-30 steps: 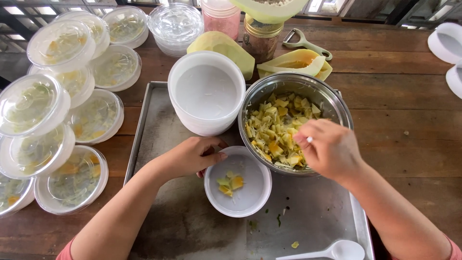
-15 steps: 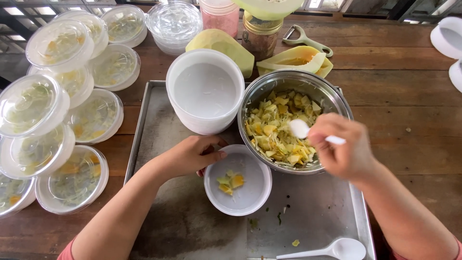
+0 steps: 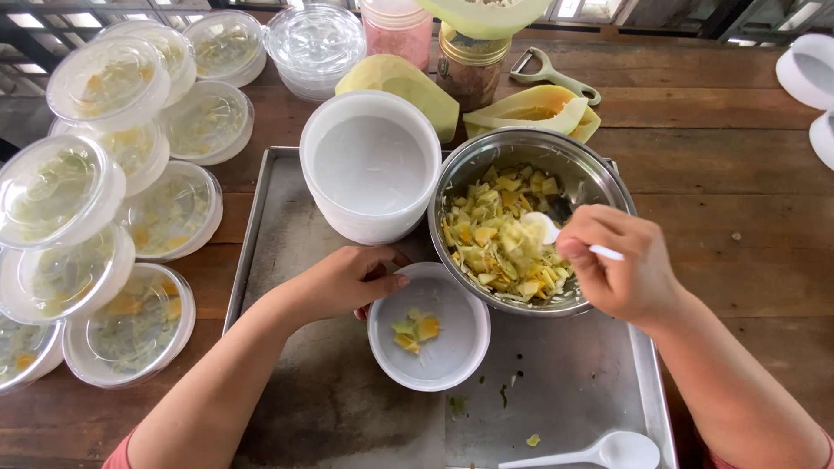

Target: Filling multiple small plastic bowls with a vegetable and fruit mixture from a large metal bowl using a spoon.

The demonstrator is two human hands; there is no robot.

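Most of the white spoon (image 3: 556, 233) disappears inside the right hand (image 3: 618, 276); only its bowl and a short stub of handle poke out. The left hand (image 3: 347, 280) covers the near rim of the small white bowl (image 3: 443, 347), and its fingertips are out of sight. The steel bowl (image 3: 532, 227) hides the tray's (image 3: 287, 260) far right corner. A second spoon (image 3: 599, 453) is clipped by the bottom edge. On the left, the lidded cups (image 3: 61, 200) run off the frame, their contents cloudy behind plastic. At the top, a green bowl (image 3: 483, 12) and two jars (image 3: 469, 69) are cut off, and white dishes (image 3: 806, 71) slip past the right edge.
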